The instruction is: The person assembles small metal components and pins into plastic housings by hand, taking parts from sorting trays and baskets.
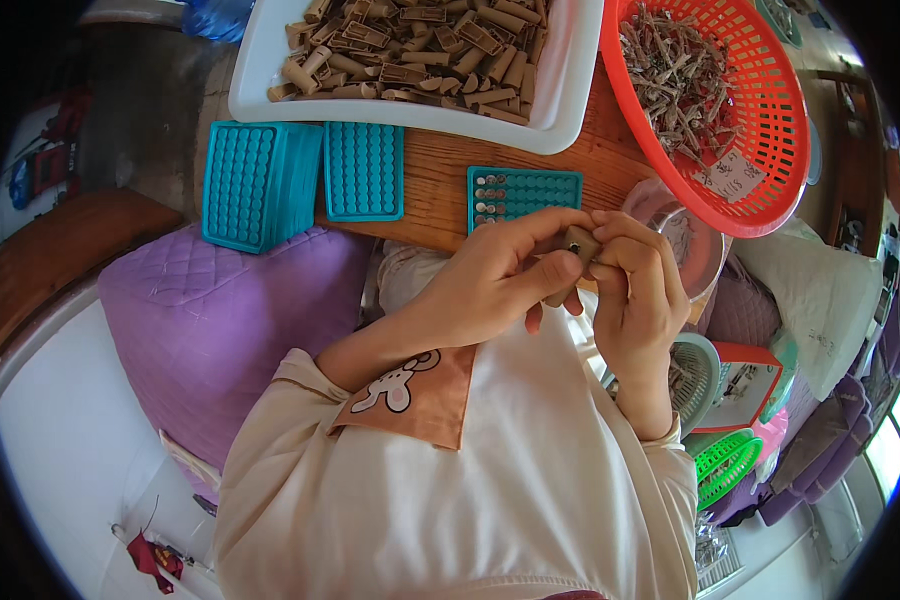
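Observation:
Over the table's near edge, my left hand (495,275) grips a small brown plastic piece (579,240), thumb on its near side. The fingers of my right hand (642,275) are bent and pinched at the right end of that piece; what lies under the fingertips is hidden. A small dark spot shows on the piece. Just beyond my left hand lies a teal tray (540,188) of round pockets, with several small silvery round parts in its left columns. A pinkish clear bowl (708,250) stands beyond my right hand, with contents I cannot make out.
A white tub (410,114) of brown plastic pieces stands at the back. The red basket (778,120) at right holds thin greyish-brown pieces. Stacked teal trays (238,185) and another teal tray (364,172) sit left on the wooden table (435,150). A purple quilted cover (220,300) lies left.

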The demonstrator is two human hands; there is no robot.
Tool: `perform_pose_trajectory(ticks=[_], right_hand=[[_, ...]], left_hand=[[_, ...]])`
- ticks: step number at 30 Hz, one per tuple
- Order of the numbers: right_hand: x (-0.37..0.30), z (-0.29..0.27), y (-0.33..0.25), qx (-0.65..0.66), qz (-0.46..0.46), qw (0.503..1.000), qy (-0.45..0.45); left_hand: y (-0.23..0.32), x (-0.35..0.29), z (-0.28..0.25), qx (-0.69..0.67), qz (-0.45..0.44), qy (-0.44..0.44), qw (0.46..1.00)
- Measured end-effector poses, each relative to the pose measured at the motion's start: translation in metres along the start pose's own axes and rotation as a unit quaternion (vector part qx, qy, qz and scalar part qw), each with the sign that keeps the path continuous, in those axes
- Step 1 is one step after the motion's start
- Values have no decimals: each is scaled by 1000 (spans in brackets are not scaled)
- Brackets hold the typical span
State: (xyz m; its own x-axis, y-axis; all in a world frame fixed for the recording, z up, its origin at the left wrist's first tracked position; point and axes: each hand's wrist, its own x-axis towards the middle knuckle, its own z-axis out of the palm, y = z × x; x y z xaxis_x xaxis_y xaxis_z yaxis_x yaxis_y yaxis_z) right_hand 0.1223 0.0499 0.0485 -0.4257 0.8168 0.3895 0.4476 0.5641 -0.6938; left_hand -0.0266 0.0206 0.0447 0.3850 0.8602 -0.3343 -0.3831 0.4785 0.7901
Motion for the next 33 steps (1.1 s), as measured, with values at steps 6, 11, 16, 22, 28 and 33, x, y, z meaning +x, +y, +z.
perform_pose_trajectory(ticks=[6,11,16,22,28,33], right_hand=[[0,1,19,100,-8,995,-16],[2,-2,21,221,29,975,-6],[8,-2,19,166,-4,986,-16],[13,-3,23,131,-59,989,-39],[-2,-16,11,300,133,936,129],[-18,-18,-2,568,358,741,-17]], left_hand=[[0,-1,0,-4,-5,8,1000],[3,3,-1,-74,-20,-19,997],[3,2,-1,-96,-17,-14,995],[-1,3,-4,-49,20,19,998],[6,7,-6,45,138,-3,989],[-12,8,-5,158,392,-43,905]])
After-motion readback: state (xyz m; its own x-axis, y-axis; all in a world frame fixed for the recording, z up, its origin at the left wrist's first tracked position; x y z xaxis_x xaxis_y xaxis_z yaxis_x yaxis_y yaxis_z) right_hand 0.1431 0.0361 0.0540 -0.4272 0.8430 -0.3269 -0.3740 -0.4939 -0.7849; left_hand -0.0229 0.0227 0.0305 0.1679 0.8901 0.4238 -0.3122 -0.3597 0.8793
